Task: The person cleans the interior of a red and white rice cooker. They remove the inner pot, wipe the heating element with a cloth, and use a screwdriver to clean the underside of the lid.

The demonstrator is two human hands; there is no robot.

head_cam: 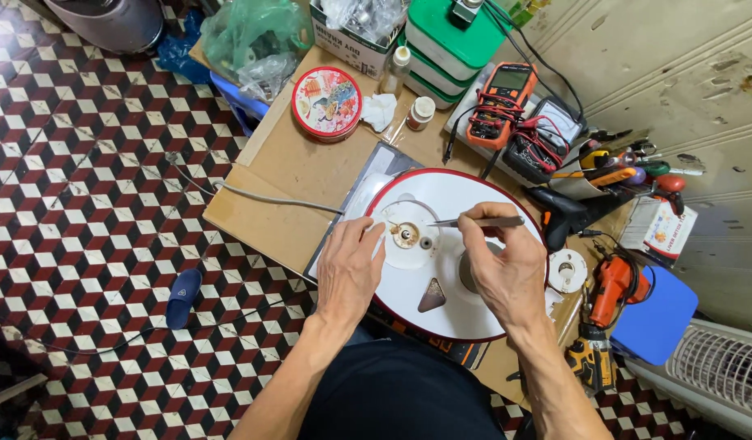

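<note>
At the centre of the frame a round white plate with a red rim (473, 314) lies on the cardboard-covered counter (286, 171). On its upper left part sits a smaller white disc (408, 236) with a small brass-coloured hub (405, 236) in its middle. The left hand (349, 269) lies flat on the plate's left edge, fingers (374, 232) stretched and released, their tips touching the disc just left of the hub. The right hand (506, 269) comes from the right of the frame, its fingers (471, 228) pinched on metal tweezers (477, 222) that run level across the plate, tip toward the hub, just right of the left fingertips. In the upper right of the frame stands an orange multimeter (502, 102); a round red tin (327, 103) sits top centre.
</note>
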